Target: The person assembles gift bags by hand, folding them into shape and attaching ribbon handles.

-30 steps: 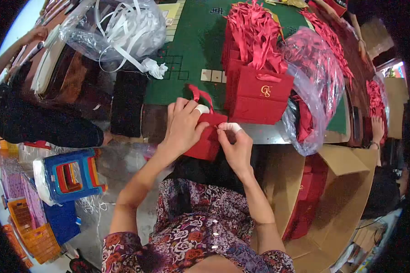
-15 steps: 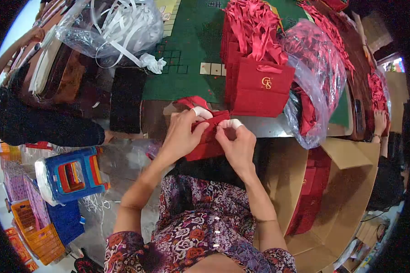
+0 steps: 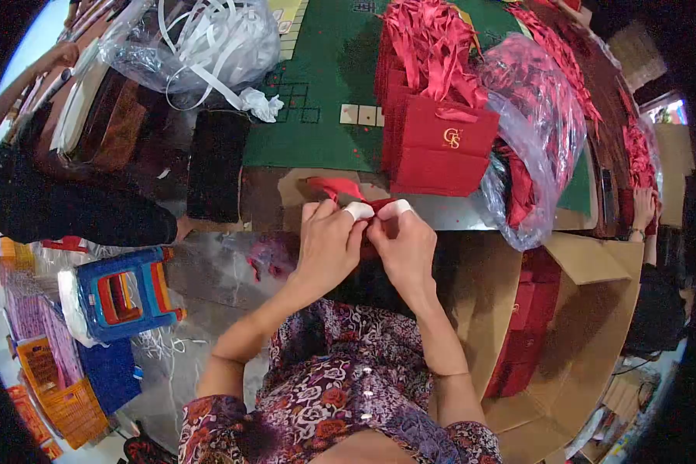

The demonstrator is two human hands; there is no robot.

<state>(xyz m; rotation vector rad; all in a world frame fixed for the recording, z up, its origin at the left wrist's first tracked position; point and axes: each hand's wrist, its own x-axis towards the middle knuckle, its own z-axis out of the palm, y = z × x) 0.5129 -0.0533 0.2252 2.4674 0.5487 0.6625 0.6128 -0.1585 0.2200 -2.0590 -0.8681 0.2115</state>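
Note:
My left hand [image 3: 329, 241] and my right hand [image 3: 404, 246] meet at the table's front edge, fingertips nearly touching. Both pinch the top of a small red bag, which is mostly hidden behind the fingers. White wraps cover a finger on each hand. A red ribbon [image 3: 336, 187] sticks up beyond my left fingers. Just behind to the right stands a row of red paper bags [image 3: 445, 158] with gold lettering, pink-red ribbons [image 3: 433, 54] heaped on top.
A plastic bag of red ribbons [image 3: 537, 100] lies right, one of white ribbons [image 3: 224, 46] back left. An open cardboard box [image 3: 588, 332] holding red bags is at my right, blue stools [image 3: 124, 298] at left. A co-worker's hand [image 3: 643, 207] is far right.
My left hand has moved right, closer to my right hand. The red bag's front, visible below my fingers before, is now mostly out of sight.

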